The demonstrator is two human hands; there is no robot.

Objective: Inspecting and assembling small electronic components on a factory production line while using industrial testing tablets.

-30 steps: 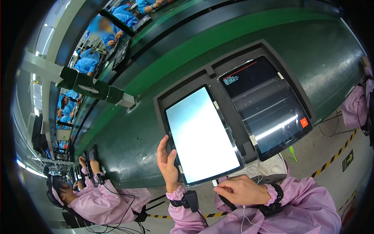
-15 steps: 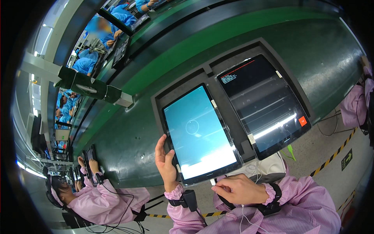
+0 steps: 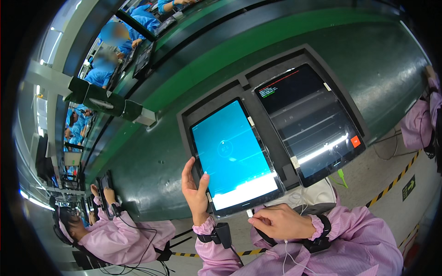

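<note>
A tablet with a lit blue screen [image 3: 232, 165] lies in the left bay of a dark grey tray [image 3: 184, 131], its lower end over the near side. My left hand [image 3: 195, 195] is at its left edge, thumb on the front bezel and index finger stretched along the side. Below the tablet's bottom edge, my right hand [image 3: 283, 221] pinches a white cable plug [image 3: 250, 213] that meets that edge. Whether the plug is fully seated cannot be made out. A second tablet [image 3: 317, 131], dark with small text and a red square, occupies the right bay.
The tray stands on a green workbench [image 3: 147, 170]. A pale post with a dark green wrap [image 3: 108, 101] rises at the left. A co-worker in pink [image 3: 119, 239] sits at the left; another pink sleeve [image 3: 416, 124] shows at far right. A bright green connector [image 3: 341, 177] hangs below the right tablet.
The left tablet's screen has turned from pale to deeper blue, with digits now inside its circle. Green text has appeared on the right tablet. Both hands stay nearly in place.
</note>
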